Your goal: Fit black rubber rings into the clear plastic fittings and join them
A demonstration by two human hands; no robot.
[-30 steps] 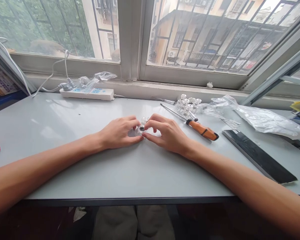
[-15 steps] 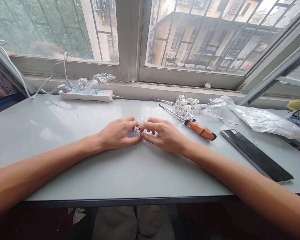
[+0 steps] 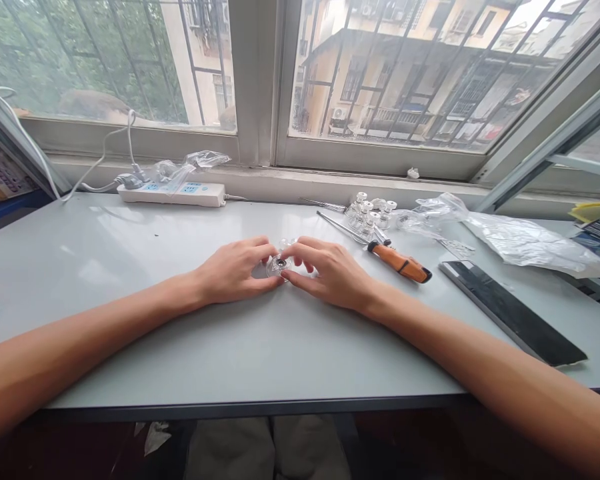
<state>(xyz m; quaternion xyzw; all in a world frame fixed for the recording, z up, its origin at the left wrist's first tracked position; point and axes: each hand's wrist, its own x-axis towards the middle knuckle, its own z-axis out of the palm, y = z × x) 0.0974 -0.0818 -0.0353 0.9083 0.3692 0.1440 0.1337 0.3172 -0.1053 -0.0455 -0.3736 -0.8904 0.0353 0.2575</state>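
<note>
Inwardly, left hand (image 3: 236, 268) and right hand (image 3: 333, 272) curl around clear piece (image 3: 280, 265).

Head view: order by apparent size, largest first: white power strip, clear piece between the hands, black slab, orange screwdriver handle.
1. Black slab
2. White power strip
3. Orange screwdriver handle
4. Clear piece, visible part only

Some small clear plastic thing (image 3: 281, 264) is held between the left hand (image 3: 237, 270) and right hand (image 3: 330, 270), right down by the tabletop (image 3: 190, 360). An orange-handled screwdriver (image 3: 400, 262) is parked just beside some clear knobs (image 3: 364, 208).
</note>
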